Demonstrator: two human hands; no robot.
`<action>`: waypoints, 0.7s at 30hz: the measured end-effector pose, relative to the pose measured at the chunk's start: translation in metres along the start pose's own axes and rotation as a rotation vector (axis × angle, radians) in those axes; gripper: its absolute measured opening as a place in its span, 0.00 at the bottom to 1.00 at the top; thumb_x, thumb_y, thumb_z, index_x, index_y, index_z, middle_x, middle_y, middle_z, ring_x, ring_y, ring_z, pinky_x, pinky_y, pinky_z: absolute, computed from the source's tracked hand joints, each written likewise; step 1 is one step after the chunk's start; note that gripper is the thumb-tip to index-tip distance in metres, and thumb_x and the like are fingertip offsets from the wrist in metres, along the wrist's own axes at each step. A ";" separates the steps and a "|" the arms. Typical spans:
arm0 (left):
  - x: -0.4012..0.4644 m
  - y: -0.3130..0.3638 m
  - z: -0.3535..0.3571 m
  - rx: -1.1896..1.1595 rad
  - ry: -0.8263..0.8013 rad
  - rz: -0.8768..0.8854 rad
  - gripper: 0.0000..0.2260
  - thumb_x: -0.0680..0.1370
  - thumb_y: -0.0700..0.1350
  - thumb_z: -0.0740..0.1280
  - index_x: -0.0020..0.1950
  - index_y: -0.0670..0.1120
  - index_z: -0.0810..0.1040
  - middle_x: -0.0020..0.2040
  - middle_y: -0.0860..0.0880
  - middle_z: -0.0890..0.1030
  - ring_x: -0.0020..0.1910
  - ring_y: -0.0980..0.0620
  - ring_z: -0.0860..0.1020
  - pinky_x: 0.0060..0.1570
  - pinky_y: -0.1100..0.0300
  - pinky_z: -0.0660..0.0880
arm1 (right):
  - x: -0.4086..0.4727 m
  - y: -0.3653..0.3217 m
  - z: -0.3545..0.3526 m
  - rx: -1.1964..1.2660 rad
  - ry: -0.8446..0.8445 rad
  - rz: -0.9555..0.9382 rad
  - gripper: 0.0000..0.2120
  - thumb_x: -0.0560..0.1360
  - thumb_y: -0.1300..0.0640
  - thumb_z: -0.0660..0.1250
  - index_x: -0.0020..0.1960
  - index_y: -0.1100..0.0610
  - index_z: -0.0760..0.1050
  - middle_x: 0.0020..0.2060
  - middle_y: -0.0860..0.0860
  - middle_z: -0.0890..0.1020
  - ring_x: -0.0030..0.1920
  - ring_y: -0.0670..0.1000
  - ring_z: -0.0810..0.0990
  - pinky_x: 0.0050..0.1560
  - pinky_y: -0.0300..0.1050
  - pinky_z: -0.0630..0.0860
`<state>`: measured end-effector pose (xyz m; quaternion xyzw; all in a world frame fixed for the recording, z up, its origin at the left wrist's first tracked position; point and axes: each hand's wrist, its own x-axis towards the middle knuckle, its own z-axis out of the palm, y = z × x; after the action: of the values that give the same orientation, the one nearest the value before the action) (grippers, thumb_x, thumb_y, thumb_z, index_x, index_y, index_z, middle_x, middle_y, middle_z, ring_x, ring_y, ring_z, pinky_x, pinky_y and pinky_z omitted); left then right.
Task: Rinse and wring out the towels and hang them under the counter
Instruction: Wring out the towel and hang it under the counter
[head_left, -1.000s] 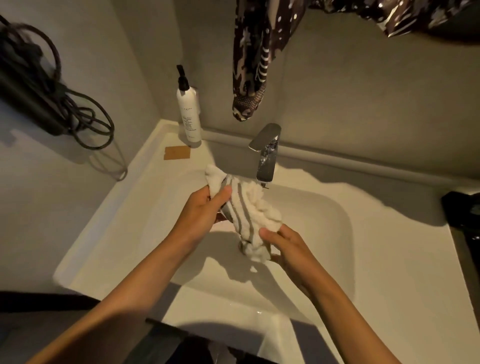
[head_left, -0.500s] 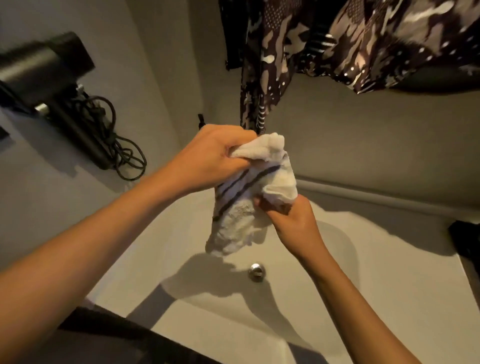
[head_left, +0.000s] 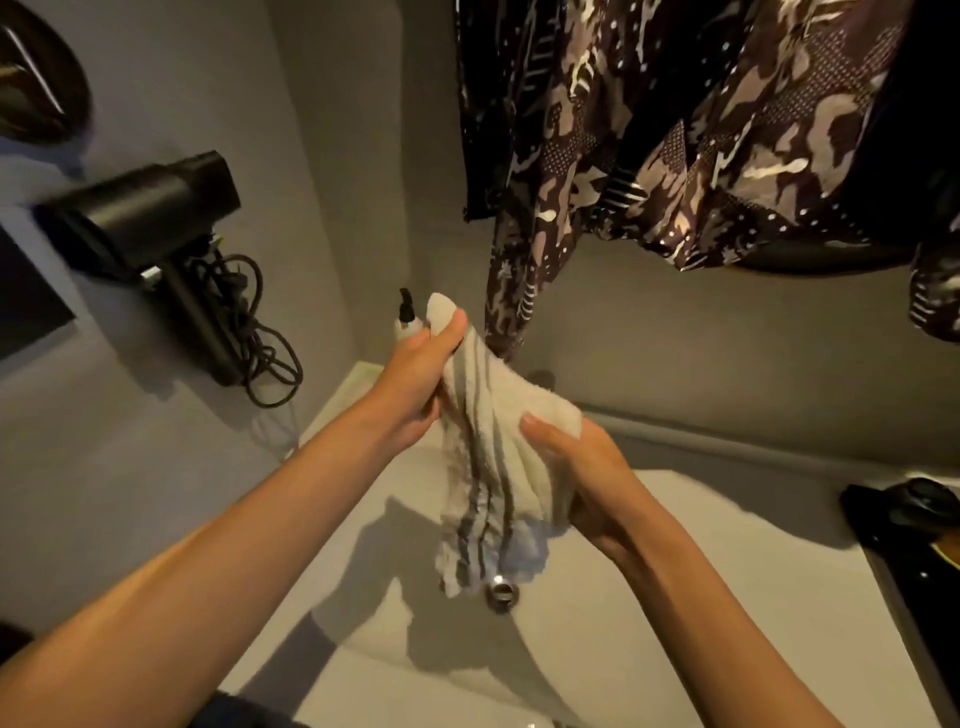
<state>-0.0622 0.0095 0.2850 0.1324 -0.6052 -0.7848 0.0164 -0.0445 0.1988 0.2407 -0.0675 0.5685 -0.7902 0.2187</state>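
My left hand (head_left: 415, 384) and right hand (head_left: 587, 467) both grip the towel (head_left: 498, 447), fingers curled round it, above the sink (head_left: 675, 597).

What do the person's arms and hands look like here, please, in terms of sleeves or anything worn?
Both forearms are bare from the lower frame edge to the wrists, with no sleeve in view. The left hand and the right hand wear no gloves. No ring, watch or bracelet shows on either, though the light is dim. The nails look short and unpainted where visible.
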 end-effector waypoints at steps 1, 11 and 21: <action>0.003 -0.005 -0.006 0.050 0.050 -0.031 0.13 0.80 0.58 0.66 0.50 0.49 0.80 0.42 0.49 0.86 0.43 0.51 0.84 0.45 0.56 0.80 | 0.003 0.002 -0.004 -0.050 0.040 -0.010 0.15 0.76 0.54 0.71 0.62 0.55 0.82 0.54 0.53 0.87 0.56 0.54 0.85 0.54 0.50 0.81; -0.014 -0.020 -0.034 -0.084 -0.046 -0.122 0.31 0.70 0.70 0.69 0.52 0.43 0.82 0.51 0.43 0.86 0.54 0.41 0.83 0.55 0.44 0.79 | -0.011 -0.005 0.002 -0.231 0.290 -0.038 0.10 0.79 0.48 0.67 0.48 0.54 0.82 0.41 0.52 0.87 0.40 0.50 0.86 0.36 0.41 0.82; -0.046 -0.084 -0.021 -0.300 -0.433 -0.207 0.20 0.80 0.52 0.69 0.68 0.44 0.79 0.68 0.36 0.78 0.67 0.38 0.77 0.66 0.44 0.74 | -0.022 0.003 0.001 -0.057 0.194 -0.042 0.08 0.79 0.54 0.68 0.55 0.56 0.82 0.47 0.55 0.88 0.49 0.55 0.87 0.44 0.50 0.82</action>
<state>-0.0015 0.0209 0.2086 0.0191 -0.4550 -0.8731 -0.1741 -0.0241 0.2064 0.2413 -0.0089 0.6078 -0.7809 0.1440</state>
